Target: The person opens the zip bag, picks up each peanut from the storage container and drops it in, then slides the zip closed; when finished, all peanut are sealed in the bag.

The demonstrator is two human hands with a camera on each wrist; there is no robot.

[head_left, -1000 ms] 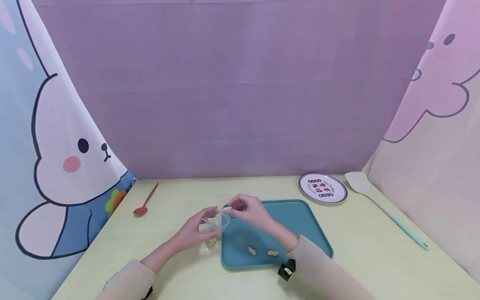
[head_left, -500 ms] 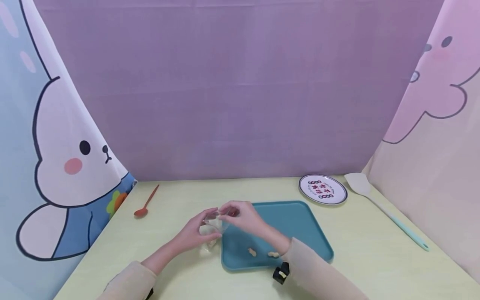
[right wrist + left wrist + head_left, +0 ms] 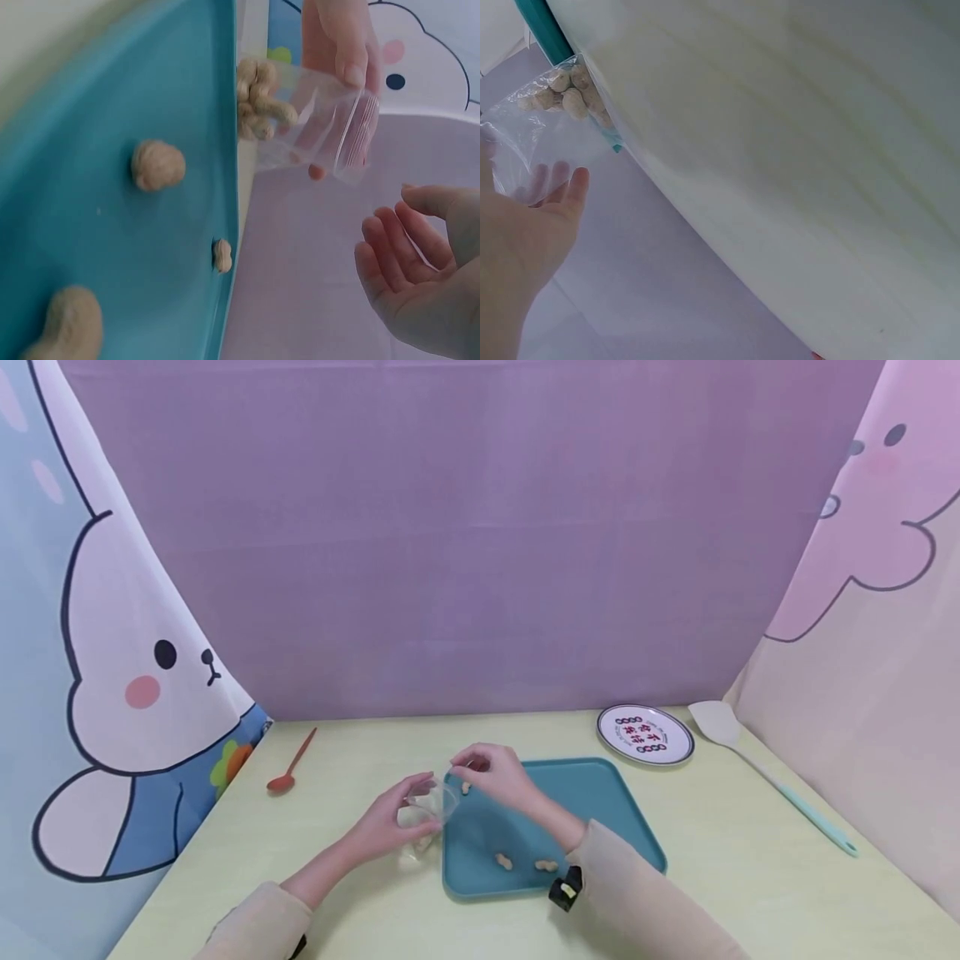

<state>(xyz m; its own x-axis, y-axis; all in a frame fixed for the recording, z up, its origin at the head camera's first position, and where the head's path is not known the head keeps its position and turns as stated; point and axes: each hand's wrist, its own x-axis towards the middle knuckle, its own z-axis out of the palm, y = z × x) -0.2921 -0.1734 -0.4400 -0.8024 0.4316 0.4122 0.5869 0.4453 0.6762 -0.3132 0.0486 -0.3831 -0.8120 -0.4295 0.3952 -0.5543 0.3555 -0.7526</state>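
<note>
A clear zip bag [image 3: 300, 112] with several unshelled peanuts [image 3: 259, 105] at its bottom hangs from my left hand [image 3: 390, 820], which holds it by the top with the mouth spread. The same bag [image 3: 555, 112] shows in the left wrist view, just left of the tray. My right hand [image 3: 497, 777] is beside the bag's mouth, over the tray's far left corner. Its fingers [image 3: 386, 262] are loosely bent and hold nothing. On the blue-green tray [image 3: 570, 810] lie three peanuts: a near-left one [image 3: 503, 862], a near-middle one [image 3: 546, 866] and one in the far left corner [image 3: 466, 788].
A red spoon [image 3: 281, 783] lies on the left of the pale table [image 3: 360, 910]. At the back right are a white plate [image 3: 645, 735] with red print and a long spatula [image 3: 780, 787] with a mint handle. A purple curtain [image 3: 480, 543] hangs behind.
My right hand carried a peanut left to the bag's mouth, let it go there, and has drawn back a little to the right. My left hand and the bag stayed nearly still.
</note>
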